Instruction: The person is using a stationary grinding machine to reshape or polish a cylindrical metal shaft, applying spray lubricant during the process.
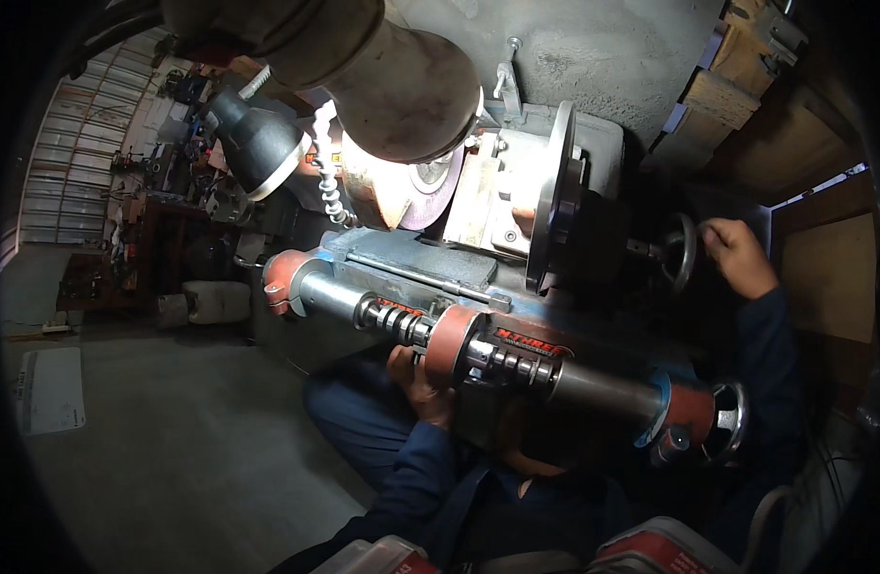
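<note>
My right hand (741, 258) is closed on the rim or handle of a dark handwheel (685, 258) at the machine's right. My left hand (420, 390) has curled fingers under the front shaft assembly, beside a red collar (450, 342); what it grips is partly hidden. The horizontal assembly has steel cylinders (607, 392), ribbed sections and a chrome-rimmed wheel (729, 421) at the right end. Above it are a lit grinding wheel (421, 201) under a large grey housing (407, 96), and a round disc plate (555, 191) on its mount.
A lamp (258, 153) and a segmented coolant hose (327, 172) hang left of the grinding wheel. Wooden panels (813, 268) stand close on the right. A cluttered bench (182, 239) is at the back left. A white board (50, 383) lies on the left floor (172, 450).
</note>
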`<state>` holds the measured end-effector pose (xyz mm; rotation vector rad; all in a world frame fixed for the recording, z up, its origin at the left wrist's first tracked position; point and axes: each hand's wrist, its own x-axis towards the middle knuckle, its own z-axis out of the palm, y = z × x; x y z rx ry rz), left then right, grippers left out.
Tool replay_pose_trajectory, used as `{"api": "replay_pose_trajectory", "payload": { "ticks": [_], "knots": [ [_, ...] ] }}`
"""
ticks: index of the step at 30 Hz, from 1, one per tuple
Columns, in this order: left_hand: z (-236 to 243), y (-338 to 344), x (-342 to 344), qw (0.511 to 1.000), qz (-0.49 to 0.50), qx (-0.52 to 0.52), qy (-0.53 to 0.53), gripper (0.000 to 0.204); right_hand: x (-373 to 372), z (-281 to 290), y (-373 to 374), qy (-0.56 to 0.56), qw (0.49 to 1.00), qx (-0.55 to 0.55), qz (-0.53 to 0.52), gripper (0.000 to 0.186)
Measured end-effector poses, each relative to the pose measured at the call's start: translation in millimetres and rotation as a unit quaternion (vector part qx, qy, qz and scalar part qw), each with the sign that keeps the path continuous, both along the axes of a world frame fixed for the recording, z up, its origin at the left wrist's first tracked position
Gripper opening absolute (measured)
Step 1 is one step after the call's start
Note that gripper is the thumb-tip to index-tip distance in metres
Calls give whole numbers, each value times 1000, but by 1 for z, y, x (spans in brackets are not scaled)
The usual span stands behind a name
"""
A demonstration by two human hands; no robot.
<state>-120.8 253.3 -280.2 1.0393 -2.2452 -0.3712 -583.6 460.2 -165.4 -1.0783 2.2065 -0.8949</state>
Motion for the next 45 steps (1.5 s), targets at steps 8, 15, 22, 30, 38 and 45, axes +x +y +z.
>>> {"api": "replay_pose_trajectory", "payload": {
  "ticks": [8, 15, 22, 30, 38, 45],
  "knots": [
    [72, -44, -14, 601, -45, 656, 454, 38, 25, 22, 3, -288, 922, 255, 40, 13],
    [47, -30, -26, 690, -242, 678, 73, 36, 4, -38, -4, 130, 989, 24, -67, 33],
    [30, -22, -16, 820, -297, 488, -34, 35, -6, -64, 7, 107, 984, 118, 80, 28],
    [11, -39, -19, 917, -225, 328, 10, 33, 11, -32, -12, 88, 981, 107, 134, 30],
    [114, -62, -103, 843, -311, 208, -386, 25, 14, -1, -8, 99, 987, -84, -93, 22],
    [109, -45, -107, 908, -247, 247, -230, 30, 18, 11, 13, -39, 972, 124, 195, 23]
  ]
}}
